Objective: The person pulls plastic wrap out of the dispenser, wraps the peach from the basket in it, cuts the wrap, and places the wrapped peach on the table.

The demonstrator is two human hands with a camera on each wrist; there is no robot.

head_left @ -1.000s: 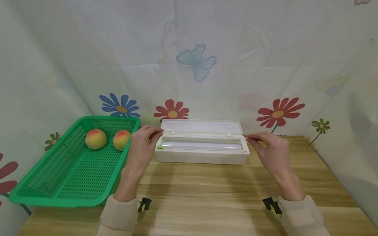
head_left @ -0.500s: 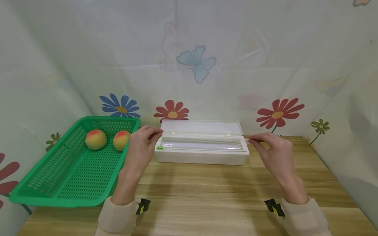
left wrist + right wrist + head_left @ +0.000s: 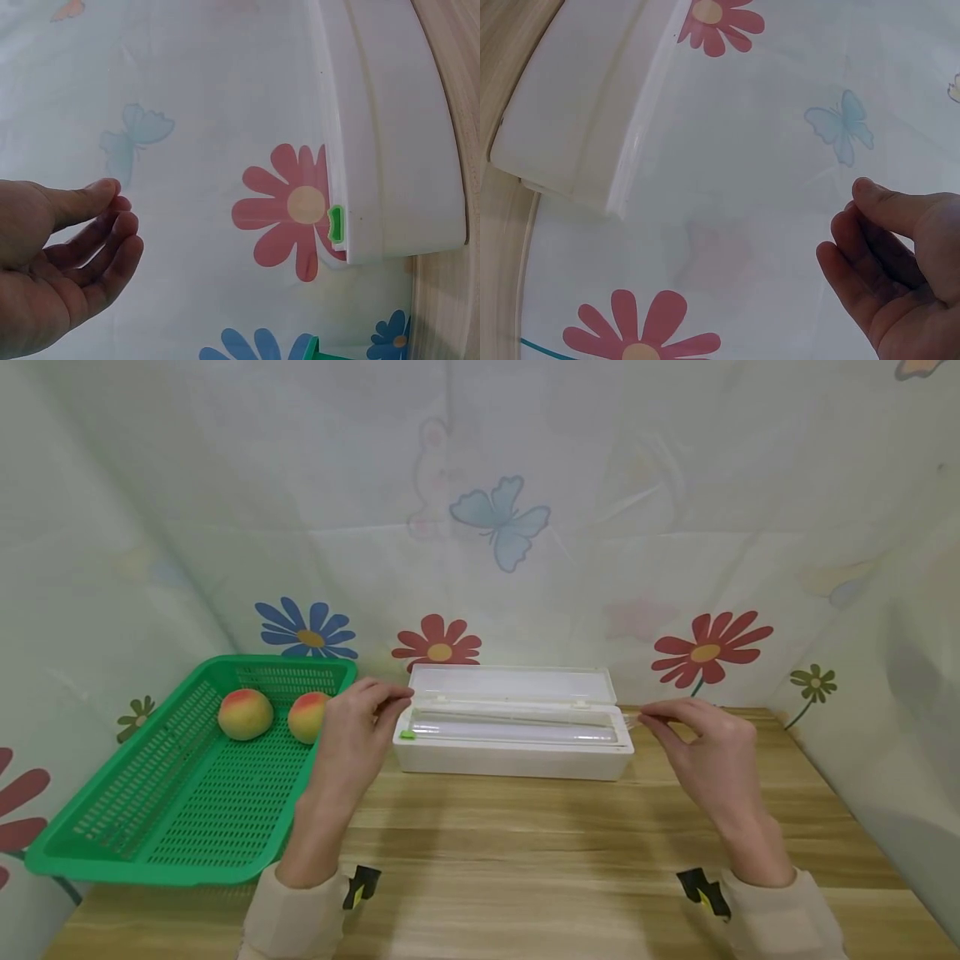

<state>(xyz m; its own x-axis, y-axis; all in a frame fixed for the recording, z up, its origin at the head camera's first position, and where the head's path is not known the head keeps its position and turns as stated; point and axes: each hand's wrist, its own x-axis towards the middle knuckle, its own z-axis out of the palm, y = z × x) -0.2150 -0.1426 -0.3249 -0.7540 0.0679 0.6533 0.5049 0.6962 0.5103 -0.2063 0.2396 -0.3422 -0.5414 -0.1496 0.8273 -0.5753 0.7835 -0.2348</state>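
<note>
A white cling film dispenser (image 3: 517, 762) sits on the table, its lid (image 3: 513, 681) raised at the back. A clear roll (image 3: 517, 729) shows inside, and a green slide cutter (image 3: 407, 735) is at the left end of the front rim. My left hand (image 3: 356, 735) pinches thumb to index finger above the box's left end. Off the right end, my right hand (image 3: 708, 756) pinches the edge of the clear cling film (image 3: 632, 720), which shows faintly between fingertips and box. In both wrist views the pinched fingertips are beside the dispenser (image 3: 409, 150); the film there is nearly invisible.
A green plastic basket (image 3: 150, 870) stands at the left with two peaches (image 3: 245, 714) in it. The left forearm passes along its right side. Behind the wood-grain table (image 3: 510, 860) hangs a pale curtain (image 3: 600, 460) printed with flowers and a butterfly.
My right hand has shifted slightly to the right, away from the dispenser's end, and more clear film shows there. The left hand has stayed nearly still.
</note>
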